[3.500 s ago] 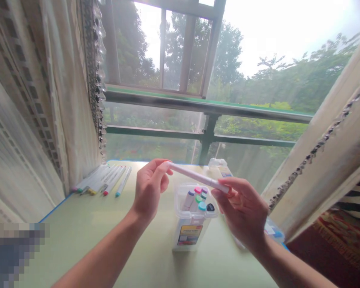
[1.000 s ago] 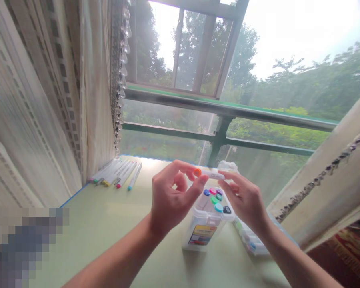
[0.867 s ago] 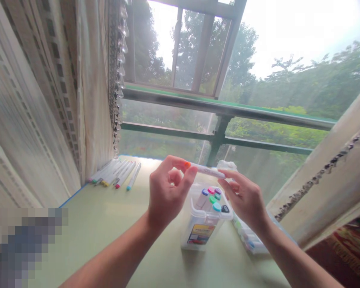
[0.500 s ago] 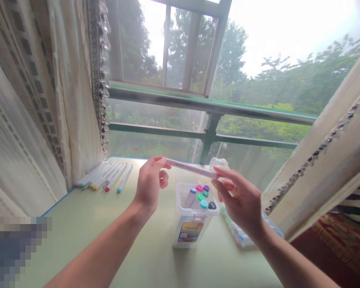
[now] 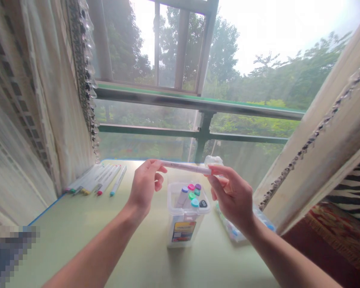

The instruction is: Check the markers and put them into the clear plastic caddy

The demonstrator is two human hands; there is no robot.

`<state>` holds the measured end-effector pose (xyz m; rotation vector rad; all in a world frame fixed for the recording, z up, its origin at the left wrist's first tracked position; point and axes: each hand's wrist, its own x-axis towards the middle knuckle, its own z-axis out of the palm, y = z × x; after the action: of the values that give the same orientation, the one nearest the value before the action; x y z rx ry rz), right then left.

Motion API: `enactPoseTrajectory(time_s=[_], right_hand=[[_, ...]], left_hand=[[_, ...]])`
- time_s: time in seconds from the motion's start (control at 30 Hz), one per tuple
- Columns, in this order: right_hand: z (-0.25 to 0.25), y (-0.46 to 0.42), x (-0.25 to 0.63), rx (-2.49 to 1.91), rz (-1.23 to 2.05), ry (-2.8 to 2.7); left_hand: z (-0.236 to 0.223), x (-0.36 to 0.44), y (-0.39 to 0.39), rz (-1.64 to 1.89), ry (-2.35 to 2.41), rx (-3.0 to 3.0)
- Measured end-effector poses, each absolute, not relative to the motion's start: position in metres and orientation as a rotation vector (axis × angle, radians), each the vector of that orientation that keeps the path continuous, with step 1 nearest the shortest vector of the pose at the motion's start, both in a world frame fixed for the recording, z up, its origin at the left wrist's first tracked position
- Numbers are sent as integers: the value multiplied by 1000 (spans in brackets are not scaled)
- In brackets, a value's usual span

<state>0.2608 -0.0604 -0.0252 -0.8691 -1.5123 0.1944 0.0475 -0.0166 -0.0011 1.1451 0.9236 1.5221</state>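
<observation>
1. With the clear, rectangular plastic container (image 5: 180, 211) taken as the centre of the clock, the person's left hand (image 5: 142, 186) is at 10 o'clock. Its thumb and forefinger are pinched together on one end of a slim white marker (image 5: 186, 166), while its other fingers curl loosely inward beneath.
2. The right hand (image 5: 232, 196) is at about 2 o'clock. It grasps the marker's other end between thumb and fingertips, the remaining fingers folded toward the palm.
3. The marker is held in the air at 12 o'clock, spanning the gap between the hands, apart from the container. It lies almost level, dipping slightly toward the right hand. Fingertips cover its ends, so their colour cannot be told.
4. The container stands upright on a pale green table (image 5: 144, 248), with a yellow and dark printed label (image 5: 182, 232) on its front. Inside stand markers with blue, pink, purple, green, teal and turquoise tops, plus one black top (image 5: 203, 203) at 4 o'clock within the rim.
5. Farther out at 10 o'clock, loose white markers with coloured ends (image 5: 108, 180) lie side by side near the cream curtain (image 5: 54, 120).
6. At 3 o'clock, partly behind the right hand and forearm, lies a clear plastic case of markers (image 5: 234, 235).
</observation>
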Motion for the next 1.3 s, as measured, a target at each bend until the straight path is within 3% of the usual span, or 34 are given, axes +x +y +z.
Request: enactPoseTrajectory(time_s=[1.3], right_hand=[[-13,-60,256,-767,377,-1227]], left_hand=[[3,50,-33,1624,652,1464]])
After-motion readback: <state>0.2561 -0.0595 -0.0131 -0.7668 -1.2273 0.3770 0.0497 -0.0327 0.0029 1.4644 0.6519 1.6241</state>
